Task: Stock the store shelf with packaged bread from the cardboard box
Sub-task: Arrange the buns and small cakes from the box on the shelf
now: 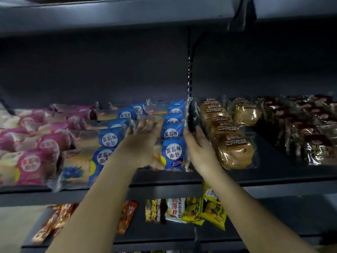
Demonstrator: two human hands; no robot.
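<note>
Two rows of blue packaged bread (pixel 173 152) lie on the dark store shelf (pixel 228 179). My left hand (pixel 142 141) reaches between the rows with straight fingers that press on the left side of the right blue row. My right hand (pixel 198 148) lies flat against that row's right edge, fingers straight, next to the black shelf divider (pixel 191 123). Both hands flank the same row of packs. The cardboard box is out of view.
Pink packs (pixel 36 161) fill the shelf's left part. Clear-wrapped brown buns (pixel 235 152) and dark red packs (pixel 313 148) lie to the right. Another shelf hangs overhead (pixel 109 13). Yellow and orange snack bags (pixel 200 210) sit on the shelf below.
</note>
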